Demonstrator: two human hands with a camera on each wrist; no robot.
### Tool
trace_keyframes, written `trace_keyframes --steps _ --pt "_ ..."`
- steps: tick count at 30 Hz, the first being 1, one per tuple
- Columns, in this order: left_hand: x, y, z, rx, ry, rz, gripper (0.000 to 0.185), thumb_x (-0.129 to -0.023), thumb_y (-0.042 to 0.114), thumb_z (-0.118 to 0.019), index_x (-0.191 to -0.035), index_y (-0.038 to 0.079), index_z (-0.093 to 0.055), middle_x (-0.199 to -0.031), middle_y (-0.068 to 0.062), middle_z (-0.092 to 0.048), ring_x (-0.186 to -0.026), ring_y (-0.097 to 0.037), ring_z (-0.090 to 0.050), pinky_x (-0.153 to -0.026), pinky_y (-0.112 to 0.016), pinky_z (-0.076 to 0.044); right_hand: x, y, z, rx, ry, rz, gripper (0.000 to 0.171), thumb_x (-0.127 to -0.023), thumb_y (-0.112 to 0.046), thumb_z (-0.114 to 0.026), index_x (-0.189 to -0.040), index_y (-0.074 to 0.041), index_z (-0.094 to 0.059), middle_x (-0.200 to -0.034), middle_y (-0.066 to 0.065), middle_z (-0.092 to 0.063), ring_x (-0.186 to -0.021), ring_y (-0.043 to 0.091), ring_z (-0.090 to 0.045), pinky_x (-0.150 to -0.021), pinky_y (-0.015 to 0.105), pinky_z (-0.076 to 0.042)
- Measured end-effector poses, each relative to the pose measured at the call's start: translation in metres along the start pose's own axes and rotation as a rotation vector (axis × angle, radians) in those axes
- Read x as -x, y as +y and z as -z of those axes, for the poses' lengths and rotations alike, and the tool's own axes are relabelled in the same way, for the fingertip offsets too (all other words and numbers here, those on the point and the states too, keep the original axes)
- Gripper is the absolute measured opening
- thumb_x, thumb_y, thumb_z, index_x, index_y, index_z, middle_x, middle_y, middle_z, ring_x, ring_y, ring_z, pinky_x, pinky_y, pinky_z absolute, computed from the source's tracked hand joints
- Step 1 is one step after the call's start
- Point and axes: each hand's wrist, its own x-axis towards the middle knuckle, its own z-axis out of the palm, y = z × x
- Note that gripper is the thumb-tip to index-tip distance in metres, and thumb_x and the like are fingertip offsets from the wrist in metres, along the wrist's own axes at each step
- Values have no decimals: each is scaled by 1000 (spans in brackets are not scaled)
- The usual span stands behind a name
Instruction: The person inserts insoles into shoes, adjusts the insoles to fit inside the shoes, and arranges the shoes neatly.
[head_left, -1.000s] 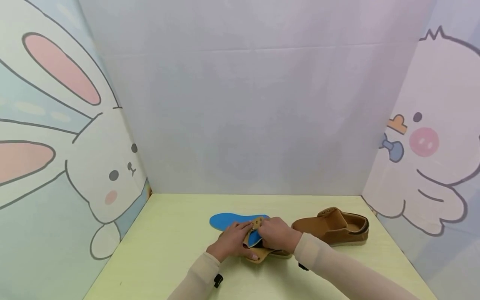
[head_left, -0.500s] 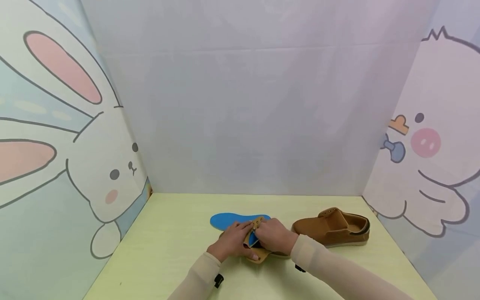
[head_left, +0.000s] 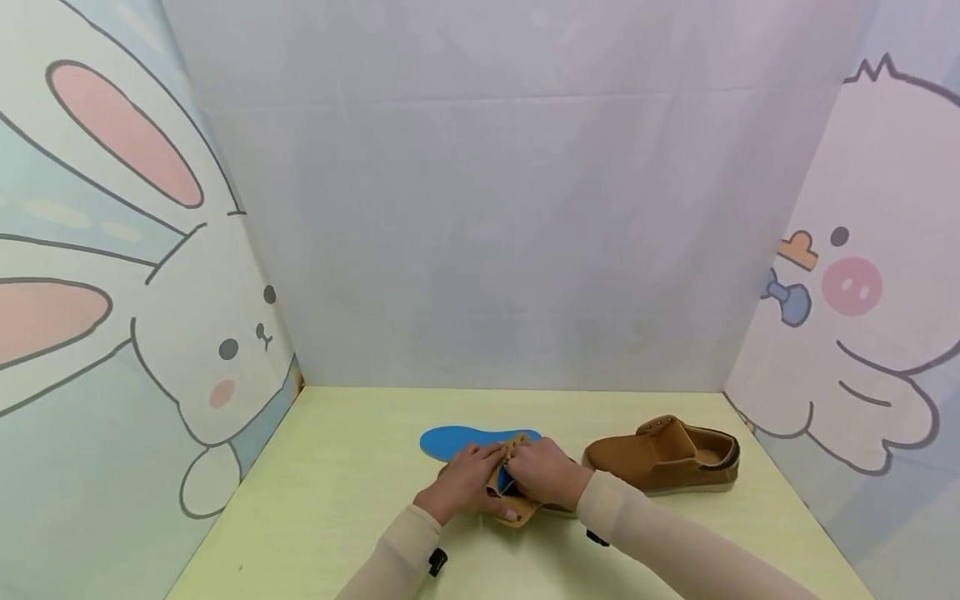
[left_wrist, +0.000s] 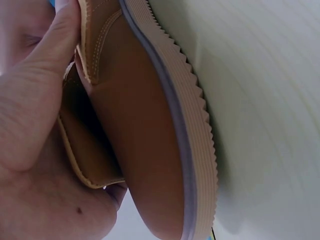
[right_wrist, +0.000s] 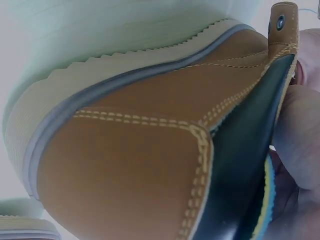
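Head view: I log the blue insole [head_left: 468,439] partly fed into the near shoe [head_left: 517,504], forefoot out flat on the table [head_left: 337,483]; seating remains. Left hand [head_left: 463,483] and right hand [head_left: 546,472] grip the opening. The second shoe [head_left: 663,454] sits apart.

Left wrist: thumb [left_wrist: 47,60] curled on a stitched tan upper, ribbed cream sole.

Right wrist: fingers [right_wrist: 300,150] apparently pinch the insole's foam edge against the dark lining.
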Motion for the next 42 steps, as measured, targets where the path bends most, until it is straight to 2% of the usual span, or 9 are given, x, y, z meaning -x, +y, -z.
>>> trace_keyframes --steps 3,8,17,25,31,36,42 --pt "0 0 -1 11 -4 -10 109 -75 77 -70 -159 18 -36 -162 0 -35 -141 -34 -38 -110 -57 -36 0 -1 0 -12 -8 -7 15 -97 -30 -71 -96 -16 -78 -87 -4 -71 -74 14 -65 -55 28 -53" --pt "0 -1 0 12 -8 -18 109 -75 78 -69 -159 17 -36 -161 0 -36 -141 -34 -39 -110 -56 -36 0 -3 1 -19 -5 -13 16 -97 -30 -71 -97 -16 -79 -88 -3 -71 -75 15 -65 -54 28 -53" --pt "0 2 1 4 -3 -11 108 -75 77 -71 -159 18 -36 -161 1 -36 -140 -32 -39 -111 -54 -36 -1 -1 -2 -54 -8 -14 15 -95 -29 -73 -84 -18 -75 -76 -4 -66 -65 12 -59 -47 26 -46" --pt "-1 1 0 5 -6 -2 108 -74 76 -72 -159 19 -37 -161 1 -36 -139 -31 -40 -110 -53 -36 0 0 -3 -112 -39 -17 20 -97 -27 -71 -79 -18 -71 -76 -3 -65 -62 11 -56 -47 26 -44" --pt "0 2 3 6 8 4 106 -75 73 -74 -159 18 -38 -162 -1 -35 -138 -32 -40 -110 -53 -36 1 1 -6 -244 -56 -65 13 -95 -21 -74 -83 -18 -71 -83 -4 -66 -65 9 -54 -54 27 -46" --pt "2 1 0 29 -13 14 107 -75 73 -74 -159 18 -37 -162 0 -35 -141 -34 -37 -112 -55 -33 4 1 -8 -362 -71 -80 5 -94 -18 -75 -90 -16 -74 -87 -6 -66 -67 6 -53 -58 25 -46" --pt "1 2 1 29 -3 13 108 -75 74 -74 -159 18 -36 -162 1 -34 -140 -32 -38 -112 -54 -34 7 4 -4 -400 -80 -79 7 -91 -19 -79 -93 -15 -75 -89 -6 -67 -74 5 -58 -64 25 -51"
